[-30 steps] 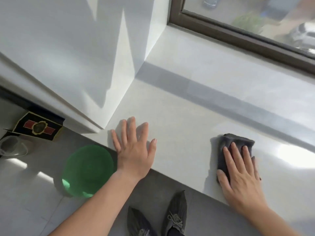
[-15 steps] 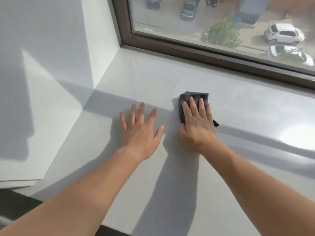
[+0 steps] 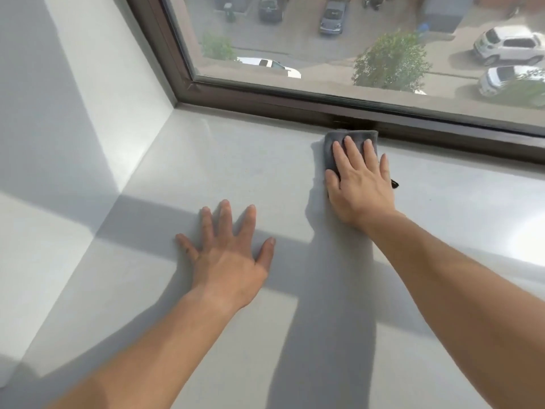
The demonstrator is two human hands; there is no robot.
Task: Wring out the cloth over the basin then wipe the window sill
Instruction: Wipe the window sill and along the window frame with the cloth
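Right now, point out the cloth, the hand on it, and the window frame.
cloth (image 3: 357, 134): head view, grey top edge beyond the fingertips.
right hand (image 3: 361, 184): head view, back of the hand.
window frame (image 3: 265, 100): head view, dark bottom rail.

We've got our right hand (image 3: 361, 184) flat on the cloth (image 3: 351, 140), fingers straight, pressing it to the sill (image 3: 236, 160). The cloth's far edge sits right up against the frame (image 3: 295, 104) at twelve o'clock. At eight o'clock from it, our left hand (image 3: 227, 255) is spread palm-down on bare sill. Beyond the glass are cars (image 3: 508, 45) and a tree (image 3: 389, 60).
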